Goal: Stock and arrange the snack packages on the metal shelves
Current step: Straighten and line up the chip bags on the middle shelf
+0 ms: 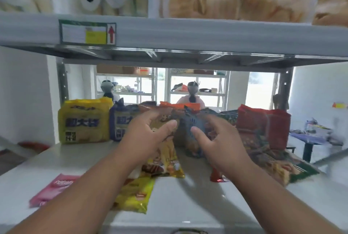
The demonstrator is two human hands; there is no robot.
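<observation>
1. Snack packages (pixel 163 154) lie and stand on the metal shelf (pixel 188 196) in the centre of the frame. The one in hand is a gold packet, its long axis running from the lower centre up toward the back row.
2. Left hand (pixel 148 132) grips the upper end of the gold packet, thumb on its face and fingers curled over its far edge.
3. Right hand (pixel 216 135) sits just right of the left, fingers bent around a blue packet (pixel 194 122); motion blur leaves it unclear whether the grip is closed.
4. Both hands are at centre frame, near each other. The left is nearer the gold packet.
5. Upright yellow pack (pixel 84 120) and purple pack (pixel 120 122) stand at left of centre; red packs (pixel 263 122) stand at right.
6. Judgement: standing the gold packet upright calls for tipping its lower end down and back into the row.
</observation>
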